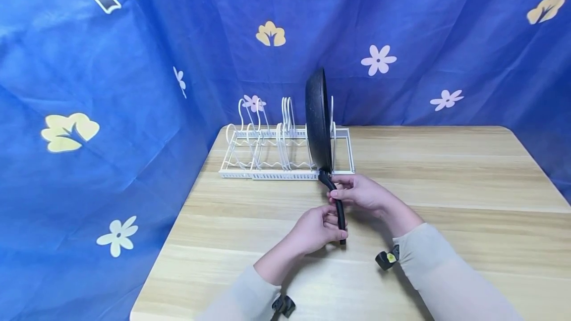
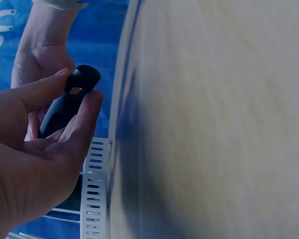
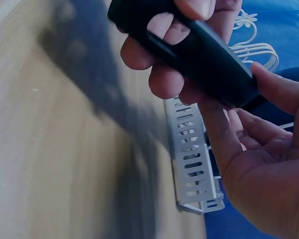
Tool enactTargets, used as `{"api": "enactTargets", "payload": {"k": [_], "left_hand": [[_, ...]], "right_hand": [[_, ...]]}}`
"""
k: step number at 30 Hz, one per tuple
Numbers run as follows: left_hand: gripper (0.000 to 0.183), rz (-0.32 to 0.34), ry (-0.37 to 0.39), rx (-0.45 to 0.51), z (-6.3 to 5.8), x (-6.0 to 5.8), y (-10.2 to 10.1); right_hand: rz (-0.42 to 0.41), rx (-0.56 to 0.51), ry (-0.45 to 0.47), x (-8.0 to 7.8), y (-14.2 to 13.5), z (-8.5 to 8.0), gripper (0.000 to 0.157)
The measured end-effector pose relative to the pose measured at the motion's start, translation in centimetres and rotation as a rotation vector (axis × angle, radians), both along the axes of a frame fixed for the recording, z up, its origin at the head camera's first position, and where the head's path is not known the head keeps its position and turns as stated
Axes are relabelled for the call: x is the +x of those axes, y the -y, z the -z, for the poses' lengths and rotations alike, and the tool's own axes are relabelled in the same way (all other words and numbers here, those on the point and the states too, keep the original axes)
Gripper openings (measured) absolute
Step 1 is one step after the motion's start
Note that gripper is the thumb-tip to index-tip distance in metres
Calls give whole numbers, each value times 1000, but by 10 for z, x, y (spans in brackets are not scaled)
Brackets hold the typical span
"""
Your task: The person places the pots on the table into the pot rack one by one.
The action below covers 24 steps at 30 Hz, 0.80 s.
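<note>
A black frying pan (image 1: 318,120) stands on its edge in the right part of a white wire rack (image 1: 285,176), its handle pointing toward me. My left hand (image 1: 314,229) pinches the handle near its end, thumb on one side and fingers on the other. Closer to the pan body, my right hand (image 1: 363,193) holds the same handle (image 2: 65,107) between thumb and fingers. In the right wrist view the hole at the handle's end shows beside the left fingertips (image 3: 167,82). The pan's lower edge is partly hidden by the rack's front rail.
Several white wire dividers (image 1: 283,147) rise from the rack left of the pan. The rack stands near the back left of a wooden table (image 1: 424,202). Behind and to the left hangs a blue flowered cloth (image 1: 200,28). Each sleeve carries a small black wrist device (image 1: 387,257).
</note>
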<state>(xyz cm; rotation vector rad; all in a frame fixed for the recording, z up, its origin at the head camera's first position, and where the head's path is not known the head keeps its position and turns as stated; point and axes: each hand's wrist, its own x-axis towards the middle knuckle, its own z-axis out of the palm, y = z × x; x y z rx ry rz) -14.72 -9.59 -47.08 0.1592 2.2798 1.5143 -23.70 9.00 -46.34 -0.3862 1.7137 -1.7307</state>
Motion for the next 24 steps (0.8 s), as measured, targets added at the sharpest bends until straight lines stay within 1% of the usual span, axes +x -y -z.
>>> {"api": "enactTargets", "payload": {"k": [4,11,14,17,19,20,22,24], "left_hand": [[54,-29,-4,-51,3,-2,-1],[47,-26,-24,-124,6,-2,-3],[44,-23,-28,-155,7,-3,-4],[40,-17,-43,-184,6,-4,-4],[36,-4,-67,-215,5,-4,-4],[34,12,-82,-235,5,-4,-3],[29,60,-122,-297,2,-2,-2],[29,125,-173,-390,-1,2,1]], "right_hand": [[27,18,16,0,1,6,64],[40,-30,59,1,-3,19,66],[63,-38,72,1,-3,22,61],[99,-11,64,1,-1,22,53],[120,51,22,2,1,20,48],[124,108,-30,3,1,18,47],[105,259,-191,6,1,13,44],[83,437,-383,12,-3,6,45]]}}
